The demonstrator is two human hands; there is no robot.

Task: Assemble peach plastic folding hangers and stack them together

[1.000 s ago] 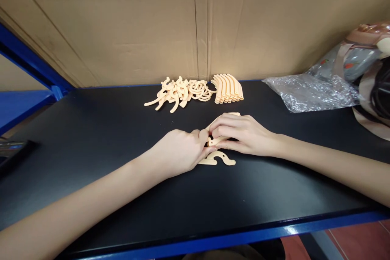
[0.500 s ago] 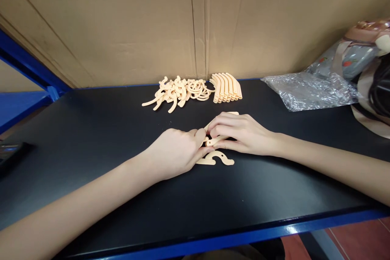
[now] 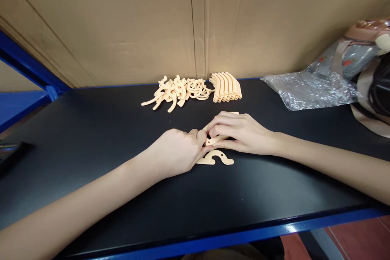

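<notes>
In the middle of the table my two hands meet over beige plastic hanger parts. My right hand [image 3: 243,132] has its fingers curled round a curved hanger arm [image 3: 213,141], whose near end shows a small hole. My left hand [image 3: 179,152] is closed, thumb and fingers pinching at that same end; most of what it grips is hidden. Beige plastic also shows beyond the right fingers. Just below the hands, a hook-shaped hanger piece [image 3: 225,158] with a hole lies flat on the black tabletop [image 3: 195,207], partly covered by my left hand.
Toward the back lie a loose heap of beige hook pieces [image 3: 173,93] and a neat stack of curved hanger arms [image 3: 226,87]. Cardboard [image 3: 122,24] stands behind. To the right are a clear plastic bag [image 3: 317,89] and a strapped bottle [image 3: 356,57]; a dark device [image 3: 10,154] sits at left.
My left fingers have shifted slightly to the right, covering more of the small part beside the arm's end. My right hand has hardly moved.
</notes>
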